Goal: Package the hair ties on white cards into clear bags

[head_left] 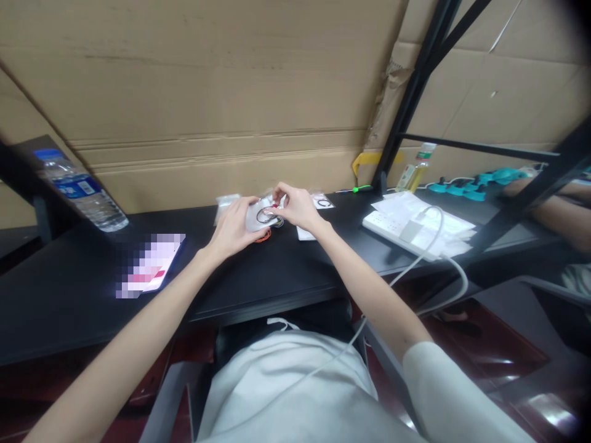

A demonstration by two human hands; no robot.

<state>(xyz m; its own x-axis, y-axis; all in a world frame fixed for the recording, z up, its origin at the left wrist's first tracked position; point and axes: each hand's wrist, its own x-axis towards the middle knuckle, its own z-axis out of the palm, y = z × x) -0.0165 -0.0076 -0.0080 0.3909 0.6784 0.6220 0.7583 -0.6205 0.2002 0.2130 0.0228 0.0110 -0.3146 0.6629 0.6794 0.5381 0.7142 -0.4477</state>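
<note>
Both hands [265, 216] on small bag [258, 216]

- The table [69, 289] is black.
- The small bag [258, 215] is clear and whitish, with a dark ring [265, 215] showing on it.
- An orange band [263, 237] lies just under it.
- The water bottle [83, 191] is clear, with a blue cap and a blue label.
- The power strip [392, 227] and its cable [438, 258] are white.
- The cardboard wall [231, 92] is plain brown.
- The second bottle [418, 166] is yellowish with a green cap.
- The tools [480, 183] at the far right are teal.
</note>
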